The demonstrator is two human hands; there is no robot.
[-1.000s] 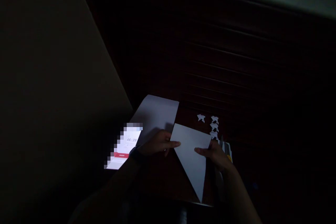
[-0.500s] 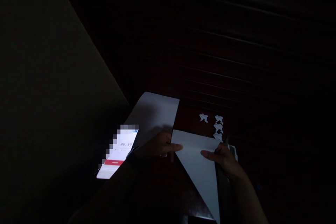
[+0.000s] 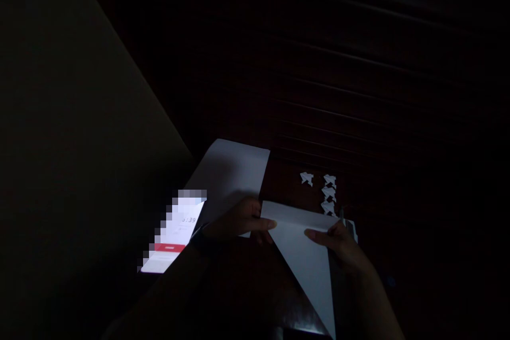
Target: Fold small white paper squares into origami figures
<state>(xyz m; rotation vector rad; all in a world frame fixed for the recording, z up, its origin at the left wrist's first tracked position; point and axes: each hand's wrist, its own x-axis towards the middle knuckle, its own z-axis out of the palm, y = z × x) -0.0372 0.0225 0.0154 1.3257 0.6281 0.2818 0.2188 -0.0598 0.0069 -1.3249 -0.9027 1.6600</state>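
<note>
A white sheet of paper (image 3: 305, 249), folded along a slant so that it narrows to a point toward me, is held between both hands. My left hand (image 3: 251, 219) pinches its upper left corner, thumb on top and fingers behind. At the right edge my right hand (image 3: 340, 241) grips it the same way, thumb lying on the paper. Beyond my left hand a larger white sheet (image 3: 239, 170) lies flat on the dark table, partly covered by that hand. Several small folded paper figures (image 3: 329, 192) stand in a column past my right hand, with another paper figure (image 3: 306, 178) to their left.
A lit phone (image 3: 173, 239) showing a timer lies left of my left wrist, partly blurred out. A pale wall (image 3: 79, 143) rises on the left. Dark wooden slats (image 3: 338, 111) run behind the table. A light object (image 3: 353, 229) sits behind my right hand.
My left fingers have shifted slightly under the paper's corner, and the paper's top edge has dropped a little. Both hands keep their hold. The whole view has moved slightly.
</note>
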